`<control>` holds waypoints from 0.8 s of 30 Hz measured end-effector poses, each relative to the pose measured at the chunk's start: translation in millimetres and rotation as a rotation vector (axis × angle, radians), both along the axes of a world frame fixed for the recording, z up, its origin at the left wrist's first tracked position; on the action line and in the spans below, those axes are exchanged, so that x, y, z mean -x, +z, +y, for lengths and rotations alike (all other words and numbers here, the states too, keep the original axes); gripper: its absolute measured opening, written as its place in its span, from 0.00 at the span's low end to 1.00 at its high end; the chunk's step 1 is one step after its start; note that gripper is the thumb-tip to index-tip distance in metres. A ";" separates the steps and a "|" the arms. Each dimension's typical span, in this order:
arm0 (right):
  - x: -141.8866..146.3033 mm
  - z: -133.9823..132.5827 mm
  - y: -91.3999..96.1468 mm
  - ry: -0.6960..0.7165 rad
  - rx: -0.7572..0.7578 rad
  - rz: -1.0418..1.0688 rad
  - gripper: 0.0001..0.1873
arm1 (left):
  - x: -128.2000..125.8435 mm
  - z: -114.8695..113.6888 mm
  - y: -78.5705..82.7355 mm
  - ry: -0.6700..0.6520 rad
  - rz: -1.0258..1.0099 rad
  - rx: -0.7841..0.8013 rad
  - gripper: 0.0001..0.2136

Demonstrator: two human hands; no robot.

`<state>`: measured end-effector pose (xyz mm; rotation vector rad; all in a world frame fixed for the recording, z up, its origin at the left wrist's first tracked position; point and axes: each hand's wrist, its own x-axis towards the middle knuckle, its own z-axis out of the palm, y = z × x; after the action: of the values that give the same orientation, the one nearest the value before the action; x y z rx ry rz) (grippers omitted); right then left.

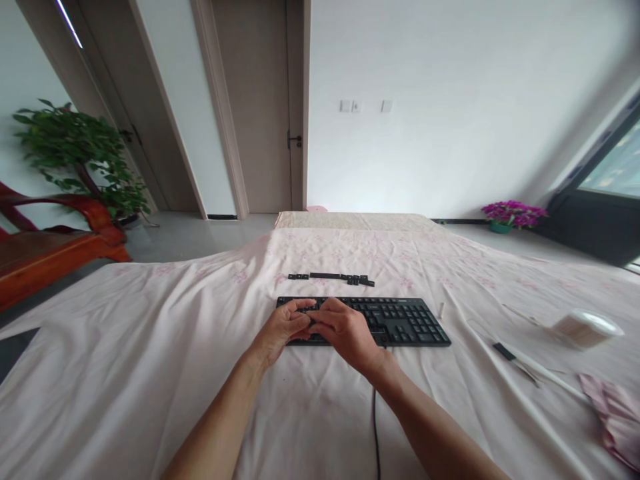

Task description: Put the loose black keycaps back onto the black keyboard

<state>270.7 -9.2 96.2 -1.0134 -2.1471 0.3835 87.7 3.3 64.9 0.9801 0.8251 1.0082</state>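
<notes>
A black keyboard lies on the pale pink floral cloth in front of me. Over its left part, my left hand and my right hand meet with bent fingers. Their fingertips pinch together around a small dark piece; my fingers cover most of it, so its kind is hidden. Beyond the keyboard, loose black keycaps lie in a row, among them a long space bar, with several small keycaps to its right and a few more to its left. The keyboard's bottom left rows are partly hidden under my hands.
A black cable runs from the keyboard toward me. To the right lie a small white stick, a clear round container, a brush with black bristles, metal tweezers and a pink cloth. A wooden chair stands left.
</notes>
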 end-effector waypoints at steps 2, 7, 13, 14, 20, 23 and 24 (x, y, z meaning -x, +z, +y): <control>0.4 -3.9 1.8 0.004 -0.008 -0.031 0.09 | -2.8 -0.1 -5.2 -0.015 -0.017 -0.010 0.29; -12.0 -0.3 -0.9 -0.017 -0.002 0.036 0.08 | -7.5 -3.2 -8.0 -0.053 -0.032 0.002 0.31; -73.0 23.6 -19.2 -0.309 0.045 0.094 0.09 | 20.5 11.5 -18.8 0.400 0.267 -0.256 0.26; -81.8 24.4 -24.8 -0.341 0.056 0.045 0.09 | 26.1 15.8 -25.5 0.493 0.351 -0.290 0.25; -91.9 9.8 -56.2 -0.389 0.065 -0.227 0.10 | 39.1 32.1 -66.7 0.693 0.647 -0.356 0.19; -83.5 5.7 -59.2 -0.396 0.013 -0.308 0.10 | 38.3 33.1 -72.6 0.666 0.710 -0.397 0.17; -81.3 5.7 -58.6 -0.394 -0.003 -0.334 0.10 | 38.2 32.9 -72.8 0.654 0.727 -0.404 0.17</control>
<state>352.1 -3.5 37.6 -1.5499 -2.1578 0.0202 49.5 36.3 -7.8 1.5077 1.6578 1.4286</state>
